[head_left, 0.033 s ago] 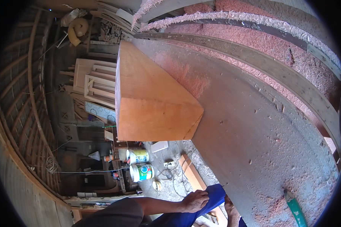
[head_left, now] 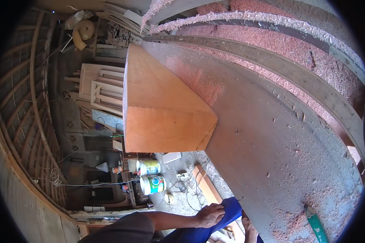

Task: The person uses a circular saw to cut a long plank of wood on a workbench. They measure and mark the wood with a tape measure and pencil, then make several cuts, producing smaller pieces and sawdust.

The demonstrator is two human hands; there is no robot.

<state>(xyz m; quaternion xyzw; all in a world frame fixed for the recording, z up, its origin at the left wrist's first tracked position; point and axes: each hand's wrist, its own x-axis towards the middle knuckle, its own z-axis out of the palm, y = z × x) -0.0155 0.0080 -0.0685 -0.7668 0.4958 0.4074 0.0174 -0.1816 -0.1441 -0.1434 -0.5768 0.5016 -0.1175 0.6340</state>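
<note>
The left hand (head_left: pixel 210 214), as it seemed to be, was laid on a blue trouser leg (head_left: pixel 232 207) in the lower middle of the frame. Its fingers were bent over the cloth, but whether the cloth was truly grasped by this grip could not be told. The right hand could not be made out. Just above the trouser leg, a long wooden plank (head_left: pixel 205 183) was seen on the pale floor (head_left: pixel 221 182). To the right, a wide tabletop (head_left: pixel 255 150) was strewn in places with pinkish sawdust (head_left: pixel 207 89), and on it, at the lower right, a green pencil-like tool (head_left: pixel 317 227) was placed. In the centre, a large orange-brown wooden block (head_left: pixel 170 125) was set on the tabletop. Below this block two buckets (head_left: pixel 153 185) were seen, and to its left, pale wooden frames (head_left: pixel 94 87) were stacked. At the upper right, wooden bars (head_left: pixel 288 68) were bordered by pink shavings (head_left: pixel 267 44).
</note>
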